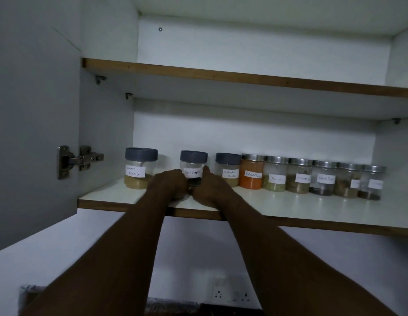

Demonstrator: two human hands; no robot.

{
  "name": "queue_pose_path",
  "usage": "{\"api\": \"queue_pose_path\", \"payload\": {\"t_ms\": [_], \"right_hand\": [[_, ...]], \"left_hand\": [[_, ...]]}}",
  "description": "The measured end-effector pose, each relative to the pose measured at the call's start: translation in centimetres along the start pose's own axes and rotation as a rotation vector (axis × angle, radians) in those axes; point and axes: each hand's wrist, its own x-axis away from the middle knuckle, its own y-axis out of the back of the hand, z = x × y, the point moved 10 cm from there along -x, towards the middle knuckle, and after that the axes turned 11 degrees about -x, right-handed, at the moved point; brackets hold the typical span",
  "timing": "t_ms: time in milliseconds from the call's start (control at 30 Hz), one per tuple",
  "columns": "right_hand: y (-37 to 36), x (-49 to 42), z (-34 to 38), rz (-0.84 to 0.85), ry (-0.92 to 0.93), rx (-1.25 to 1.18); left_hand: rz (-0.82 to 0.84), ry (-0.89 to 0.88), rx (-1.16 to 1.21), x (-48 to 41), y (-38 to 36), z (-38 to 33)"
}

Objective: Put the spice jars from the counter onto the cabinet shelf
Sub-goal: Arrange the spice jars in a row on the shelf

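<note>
A clear jar with a grey lid, labelled black pepper (pixel 193 166), stands on the lower cabinet shelf (pixel 289 205). My left hand (pixel 170 182) and my right hand (pixel 207 187) both grip its lower part, one from each side. To its left stands the garam masala jar (pixel 140 168). To its right stands the coriander powder jar (pixel 229 168), then the orange red chilli powder jar (pixel 252 171) and several steel-lidded jars (pixel 323 179) in a row.
The cabinet door (pixel 34 110) hangs open on the left, with its hinge (pixel 77 160) at shelf height. An upper shelf (pixel 244 77) runs above the jars. A wall socket (pixel 230 290) sits below the cabinet.
</note>
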Motion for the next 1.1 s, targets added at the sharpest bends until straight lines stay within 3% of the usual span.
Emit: {"api": "queue_pose_path", "payload": {"t_ms": [300, 500, 767, 1033, 1100], "right_hand": [[0.3, -0.6, -1.3, -0.007, -0.121, 0.025], [0.9, -1.1, -2.1, -0.120, -0.145, 0.057], [1.0, -1.4, -2.4, -0.128, -0.174, 0.138], [2.2, -0.4, -0.9, -0.214, -0.059, 0.064], [2.0, -0.2, 0.4, -0.194, 0.047, 0.157]], "left_hand": [[0.079, -0.033, -0.107, -2.7, -1.2, -1.3], [0.069, -0.060, -0.149, -4.3, -1.8, -1.4], [0.014, -0.087, -0.156, -4.7, -1.9, -1.6], [-0.088, -0.007, -0.159, -2.4, -0.7, -1.4], [-0.138, 0.010, -0.136, -1.0, 0.0, -1.5]]}}
